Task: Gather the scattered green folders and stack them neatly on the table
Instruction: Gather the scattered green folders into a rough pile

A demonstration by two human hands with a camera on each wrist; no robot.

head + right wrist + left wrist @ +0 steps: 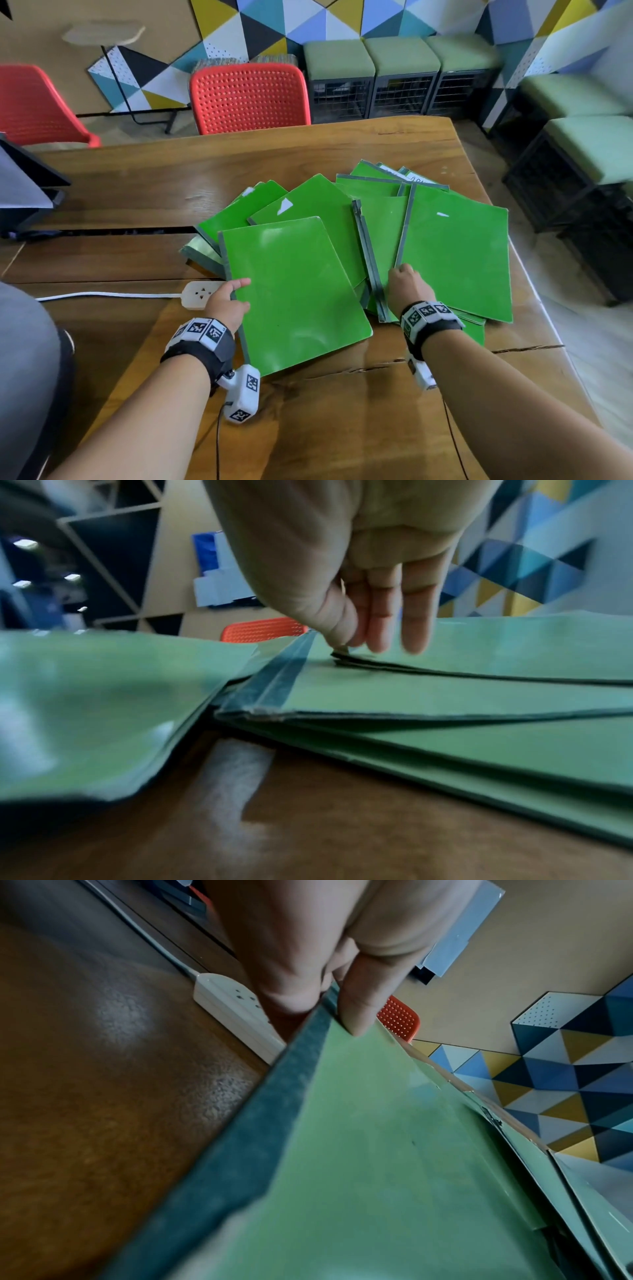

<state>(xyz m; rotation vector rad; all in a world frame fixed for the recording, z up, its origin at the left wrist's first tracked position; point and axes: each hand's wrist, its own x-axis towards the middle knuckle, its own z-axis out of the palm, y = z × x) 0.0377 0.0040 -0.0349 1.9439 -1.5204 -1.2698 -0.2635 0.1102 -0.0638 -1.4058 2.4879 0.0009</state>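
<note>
Several green folders with dark taped spines lie fanned and overlapping on the wooden table [342,428]. My left hand [233,301] grips the spine edge of the nearest folder [294,294], thumb on top. In the left wrist view the thumb and fingers of the left hand [329,999] pinch that folder [377,1150] at its dark spine. My right hand [404,277] pinches the near spine corner of the right-hand folder [455,253]. In the right wrist view the right hand [346,645] holds that folder [479,656] at its corner, atop other folders.
A white power strip [200,294] with its cord lies just left of my left hand, seen too as the power strip [232,1004]. A dark laptop-like object [27,192] sits at the left. Red chairs [250,97] and green stools [400,58] stand beyond the table.
</note>
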